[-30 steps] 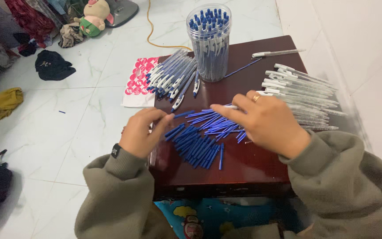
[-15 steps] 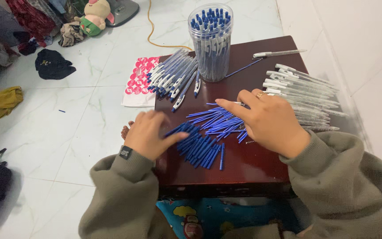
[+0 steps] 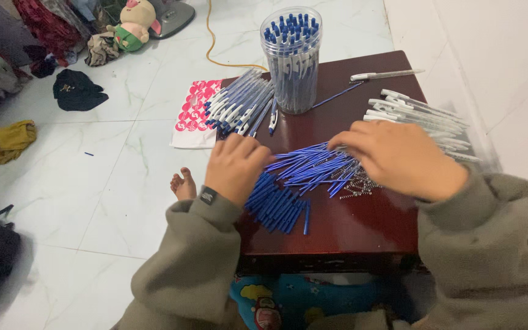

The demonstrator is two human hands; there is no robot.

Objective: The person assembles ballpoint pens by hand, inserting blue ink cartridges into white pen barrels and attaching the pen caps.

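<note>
A pile of thin blue pen refills (image 3: 300, 177) lies spread on a small dark red table (image 3: 362, 232). My left hand (image 3: 236, 166) rests palm down at the pile's left edge, fingers curled on the refills. My right hand (image 3: 398, 157) lies over the pile's right side, fingertips touching the refills. Small metal springs (image 3: 355, 186) lie just under that hand. Whether either hand pinches a refill is hidden.
A clear round jar (image 3: 291, 58) full of blue-capped pens stands at the table's back. Assembled pens (image 3: 239, 104) lie at the back left over a pink patterned bag (image 3: 194, 116). Clear pen barrels (image 3: 426, 119) lie at the right. Clothes and a plush toy (image 3: 132, 21) litter the white floor.
My left hand has drawn back toward the table's left front and then returned onto the pile. My right hand stayed on the refills, shifting slightly.
</note>
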